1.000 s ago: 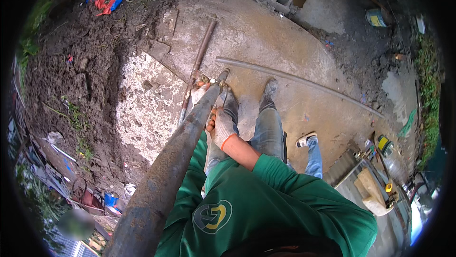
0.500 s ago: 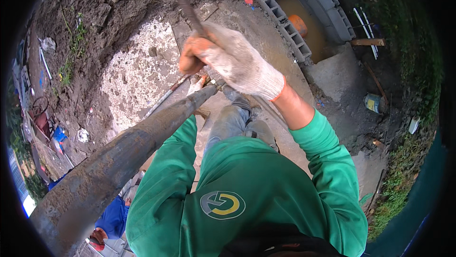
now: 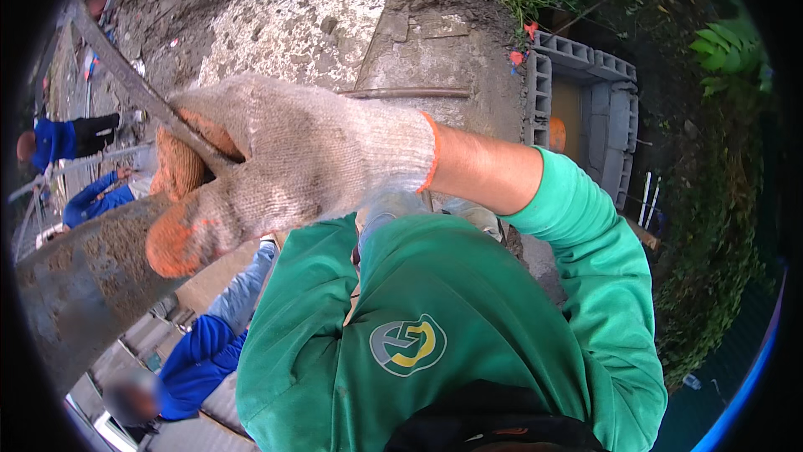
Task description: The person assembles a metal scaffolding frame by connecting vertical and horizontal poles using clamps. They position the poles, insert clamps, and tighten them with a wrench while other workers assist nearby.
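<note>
Head view: nearest, the gloved right hand [image 3: 284,151] was closed firmly around one end of a slim metal bar [image 3: 138,82], probably wrapped so tightly to stop it slipping. Beyond it at the left slanted a thick rusty pipe [image 3: 92,276]; contact with the hand could not be judged. The left hand was hidden, its hold impossible to tell. Farther off, a thinner pipe [image 3: 427,93] lay on the ground [image 3: 435,59], and hollow blocks [image 3: 619,134] stood around muddy water [image 3: 569,101], seemingly containing it.

Gloved right hand [image 3: 293,151] around a metal bar [image 3: 136,84], thick pipe [image 3: 92,272] behind
</note>
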Available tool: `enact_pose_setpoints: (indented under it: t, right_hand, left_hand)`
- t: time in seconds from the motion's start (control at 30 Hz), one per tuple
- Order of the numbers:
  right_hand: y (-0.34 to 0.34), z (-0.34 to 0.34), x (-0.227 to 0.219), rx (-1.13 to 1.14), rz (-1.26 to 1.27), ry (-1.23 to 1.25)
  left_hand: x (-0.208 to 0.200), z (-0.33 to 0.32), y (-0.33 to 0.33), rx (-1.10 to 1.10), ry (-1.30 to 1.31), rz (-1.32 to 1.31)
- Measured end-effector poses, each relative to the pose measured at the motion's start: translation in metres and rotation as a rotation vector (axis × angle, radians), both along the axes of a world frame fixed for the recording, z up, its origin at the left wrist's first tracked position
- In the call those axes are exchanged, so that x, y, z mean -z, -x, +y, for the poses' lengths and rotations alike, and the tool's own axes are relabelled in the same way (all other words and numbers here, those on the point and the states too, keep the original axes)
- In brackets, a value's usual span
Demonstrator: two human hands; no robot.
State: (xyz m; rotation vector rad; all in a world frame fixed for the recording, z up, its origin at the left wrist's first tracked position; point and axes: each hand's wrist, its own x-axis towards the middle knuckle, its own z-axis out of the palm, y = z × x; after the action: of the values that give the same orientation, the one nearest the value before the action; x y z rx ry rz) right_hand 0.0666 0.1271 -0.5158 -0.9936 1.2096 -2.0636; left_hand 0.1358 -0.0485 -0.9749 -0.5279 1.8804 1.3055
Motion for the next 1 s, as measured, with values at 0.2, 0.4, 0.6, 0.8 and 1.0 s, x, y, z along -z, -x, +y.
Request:
enact_pose_setpoints:
  t: [0.2, 0.4, 0.6, 0.8, 1.0]
  right_hand:
    - [0.003, 0.000, 0.008, 0.024, 0.046, 0.137]
    - [0.005, 0.028, 0.006, -0.141, -0.042, 0.132]
    - [-0.003, 0.063, -0.007, -0.097, -0.063, -0.036]
    - [-0.007, 0.054, -0.011, -0.092, -0.018, -0.012]
    - [-0.028, 0.042, -0.009, 0.094, 0.028, -0.023]
  left_hand:
    - [-0.004, 0.009, -0.033, -0.142, 0.005, 0.003]
    - [-0.007, 0.012, -0.036, -0.200, 0.019, 0.004]
    - [-0.011, 0.018, -0.023, -0.214, 0.038, 0.012]
    - [-0.015, 0.025, 0.007, -0.185, 0.042, 0.037]
    - [-0.022, 0.024, 0.026, -0.142, 0.039, 0.034]
